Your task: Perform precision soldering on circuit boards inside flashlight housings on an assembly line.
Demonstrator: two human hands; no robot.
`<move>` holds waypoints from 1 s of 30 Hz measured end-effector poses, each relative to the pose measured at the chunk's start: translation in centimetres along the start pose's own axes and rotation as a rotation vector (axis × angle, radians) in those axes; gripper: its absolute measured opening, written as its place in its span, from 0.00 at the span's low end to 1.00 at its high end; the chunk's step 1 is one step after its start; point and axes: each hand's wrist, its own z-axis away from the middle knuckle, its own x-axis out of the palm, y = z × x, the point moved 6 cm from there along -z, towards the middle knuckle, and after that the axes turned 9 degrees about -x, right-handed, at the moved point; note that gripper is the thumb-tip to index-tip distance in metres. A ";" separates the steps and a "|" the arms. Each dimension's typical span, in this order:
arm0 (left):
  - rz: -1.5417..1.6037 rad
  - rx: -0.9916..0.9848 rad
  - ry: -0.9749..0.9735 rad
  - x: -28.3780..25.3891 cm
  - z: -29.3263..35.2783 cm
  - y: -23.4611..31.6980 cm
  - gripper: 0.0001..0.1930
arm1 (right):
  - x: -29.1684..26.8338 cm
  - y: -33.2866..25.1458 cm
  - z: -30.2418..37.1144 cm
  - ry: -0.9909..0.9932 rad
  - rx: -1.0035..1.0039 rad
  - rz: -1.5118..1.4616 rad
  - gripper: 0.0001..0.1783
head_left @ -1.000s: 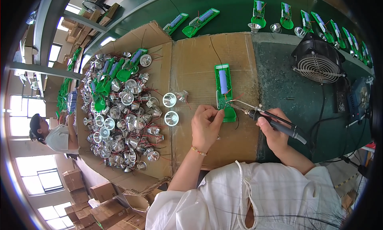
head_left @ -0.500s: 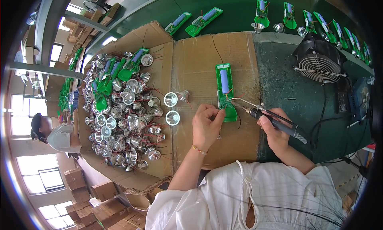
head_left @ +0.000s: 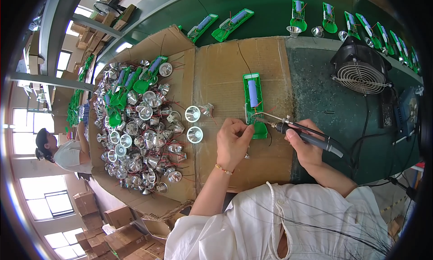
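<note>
A green plastic housing (head_left: 260, 134) lies lengthwise on the cardboard in front of me, holding a blue cylindrical battery (head_left: 252, 94) and a small circuit board (head_left: 255, 118). My right hand (head_left: 306, 149) grips a soldering iron (head_left: 312, 141) with a thin metal feed tube along it. Its tip points left, at the board. Thumb and fingers pinched, my left hand (head_left: 231, 145) rests at the housing's left edge by the board; whatever it pinches is hidden. Two silvery reflector cups (head_left: 195, 134) stand left of that hand, with another cup (head_left: 206, 109) on its side.
A cardboard box (head_left: 184, 188) on the left holds a heap of reflector cups and several green housings. More housings (head_left: 297, 17) line the green belt at the back. A black fan (head_left: 361, 70) stands at right, near cables. A person (head_left: 67, 154) is far left.
The soldering iron and my right hand have shifted slightly left. The housings on the back belt have moved a little to the right. My left hand stays almost still.
</note>
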 end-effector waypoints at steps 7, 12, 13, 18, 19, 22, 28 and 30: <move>-0.001 0.010 -0.030 -0.1 -0.1 0.3 0.09 | 0.1 0.6 0.1 0.016 0.038 -0.055 0.06; 0.011 -0.016 -0.101 0.1 -0.5 0.0 0.09 | 0.0 0.2 0.0 -0.002 -0.039 0.014 0.06; 0.013 -0.021 -0.107 0.1 -0.5 -0.1 0.09 | 0.0 0.2 0.1 -0.003 -0.039 0.013 0.06; 0.003 -0.021 -0.129 0.0 -0.9 -0.1 0.09 | -0.3 0.8 0.3 0.080 0.037 -0.043 0.06; 0.027 -0.045 -0.137 0.0 -1.0 -0.1 0.09 | -0.4 0.8 0.3 0.079 0.037 -0.045 0.06; 0.038 -0.041 -0.140 -0.1 -1.1 0.1 0.09 | -1.4 -0.1 0.0 0.092 -0.008 -0.006 0.08; 0.015 0.033 -0.105 0.0 -0.9 -0.6 0.08 | -4.4 -0.3 1.2 0.129 -0.048 -0.001 0.07; 0.019 -0.011 -0.110 0.0 -1.0 -1.1 0.07 | -5.0 0.0 1.0 0.131 -0.077 0.049 0.07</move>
